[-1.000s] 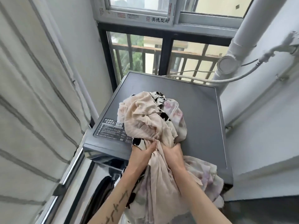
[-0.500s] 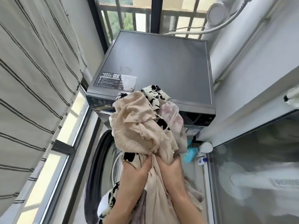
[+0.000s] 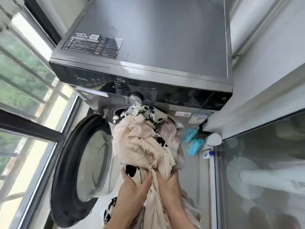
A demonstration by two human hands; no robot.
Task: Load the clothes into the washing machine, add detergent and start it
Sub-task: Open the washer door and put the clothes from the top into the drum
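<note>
A bundle of clothes [image 3: 142, 146], pale beige with black-and-white floral and pinkish pieces, is held in front of the drum opening [image 3: 118, 111] of a grey front-loading washing machine [image 3: 148, 38]. My left hand [image 3: 132, 187] and my right hand [image 3: 168, 184] both grip the bundle from below, side by side. The top of the bundle touches the opening's rim. The round door [image 3: 85, 166] hangs open to the left. A silver dial [image 3: 135, 98] sits on the dark control panel. Blue detergent bottles [image 3: 193, 141] stand on the floor to the right of the machine.
A white-capped bottle [image 3: 212, 141] and a small blue-and-white bottle [image 3: 208, 153] stand beside the blue ones. A glass panel [image 3: 264, 171] closes off the right side. Windows with dark frames [image 3: 29, 129] run along the left. The gap between door and glass panel is narrow.
The view has tilted down from the machine's top to its front. The bundle has come off the top and dropped to the open drum mouth, both hands still gripping it.
</note>
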